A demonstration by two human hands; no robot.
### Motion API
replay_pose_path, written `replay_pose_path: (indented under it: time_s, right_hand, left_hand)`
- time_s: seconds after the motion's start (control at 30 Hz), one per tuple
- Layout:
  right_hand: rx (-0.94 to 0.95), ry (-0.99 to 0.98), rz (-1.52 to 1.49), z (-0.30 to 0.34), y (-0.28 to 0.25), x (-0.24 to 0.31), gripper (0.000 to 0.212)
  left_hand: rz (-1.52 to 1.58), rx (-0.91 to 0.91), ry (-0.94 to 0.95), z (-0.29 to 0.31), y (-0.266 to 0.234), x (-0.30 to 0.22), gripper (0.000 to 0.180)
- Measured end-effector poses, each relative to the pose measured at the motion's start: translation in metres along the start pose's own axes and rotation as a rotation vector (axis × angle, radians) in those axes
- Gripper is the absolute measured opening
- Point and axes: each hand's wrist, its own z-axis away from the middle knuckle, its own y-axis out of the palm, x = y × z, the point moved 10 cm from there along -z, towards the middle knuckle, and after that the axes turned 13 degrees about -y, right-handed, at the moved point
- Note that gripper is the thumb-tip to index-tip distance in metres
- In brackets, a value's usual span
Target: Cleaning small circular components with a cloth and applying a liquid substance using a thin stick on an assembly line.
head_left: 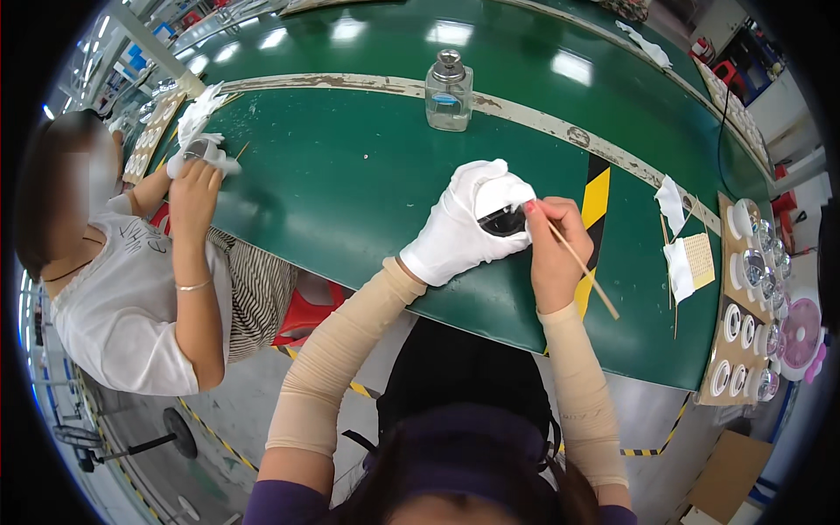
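My left hand (444, 229), in a white glove, is closed around a round part with a dark glossy face (501, 224) above the green table. White material (506, 191) covers the upper portion of that face; I cannot tell whether it is cloth or the part's own rim. Bare-skinned, my right hand (562, 248) pinches a thin wooden stick (597, 289) close to its upper end. The stick's tip is at the part's right edge, partly hidden by my fingers. Its long end slants down toward the lower right.
A glass bottle with a metal pump top (449, 96) stands beyond my hands. To the right lie white cloths (679, 271), thin sticks and a cardboard tray (710, 346) with white rings and clear round parts. At left, a co-worker (153, 289) handles a similar part. Black-and-yellow tape (596, 197) crosses the table.
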Motion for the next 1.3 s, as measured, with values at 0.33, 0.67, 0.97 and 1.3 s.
replay_pose_path:
  time_s: [0.33,0.67,0.97,1.3]
  right_hand:
    - [0.052,-0.485,0.307,0.004,0.004,0.044,0.014]
    - [0.1,-0.706,0.436,0.016,0.016,0.067,0.02]
    - [0.082,-0.412,0.219,0.009,0.016,0.045,0.014]
    - [-0.016,-0.083,0.03,-0.002,0.002,0.012,0.004]
  left_hand:
    - [0.203,-0.014,-0.122,0.001,0.002,0.022,0.066]
    - [0.066,0.051,-0.043,0.003,0.01,0.026,0.062]
    - [0.273,0.03,-0.112,0.004,0.008,0.026,0.064]
    - [0.114,0.024,-0.102,0.004,0.009,0.027,0.088]
